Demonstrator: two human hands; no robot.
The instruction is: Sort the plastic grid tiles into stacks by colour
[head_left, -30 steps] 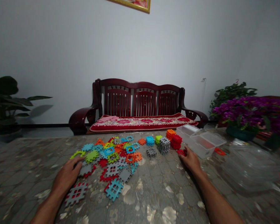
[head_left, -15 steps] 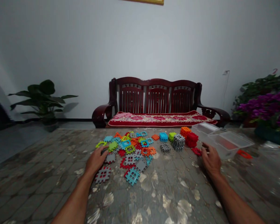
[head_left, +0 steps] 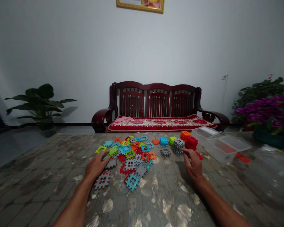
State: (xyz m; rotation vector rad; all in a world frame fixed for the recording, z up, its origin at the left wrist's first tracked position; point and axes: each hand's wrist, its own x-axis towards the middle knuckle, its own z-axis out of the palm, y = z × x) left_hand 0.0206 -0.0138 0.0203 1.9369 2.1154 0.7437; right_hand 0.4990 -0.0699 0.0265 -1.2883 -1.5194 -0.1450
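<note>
My left hand (head_left: 96, 166) rests at the left edge of a loose heap of colourful toothed building tiles, thumb and fingers apart around a grey patch. A green tile (head_left: 113, 151) lies by its fingertips, and a grey tile with a window cutout (head_left: 102, 181) lies below the hand. Over on the right, my right hand (head_left: 193, 164) is beside the tall stack of grey tiles (head_left: 179, 147), fingers apart and nothing visible in them. Behind that hand stands a red stack (head_left: 191, 143). A low grey stack (head_left: 165, 153) is farther left.
Orange (head_left: 186, 135), blue (head_left: 163, 141) and lime (head_left: 172, 140) stacks stand toward the table's far edge. Clear plastic boxes (head_left: 223, 147) and a crumpled transparent bag (head_left: 272, 170) are on the right. Beyond the patterned table (head_left: 156, 201) is a wooden bench (head_left: 156, 91).
My right hand has moved left, from beside the red tiles to the grey stack. My left hand stays by the heap, thumb and fingers more visibly apart. The view has tilted up slightly.
</note>
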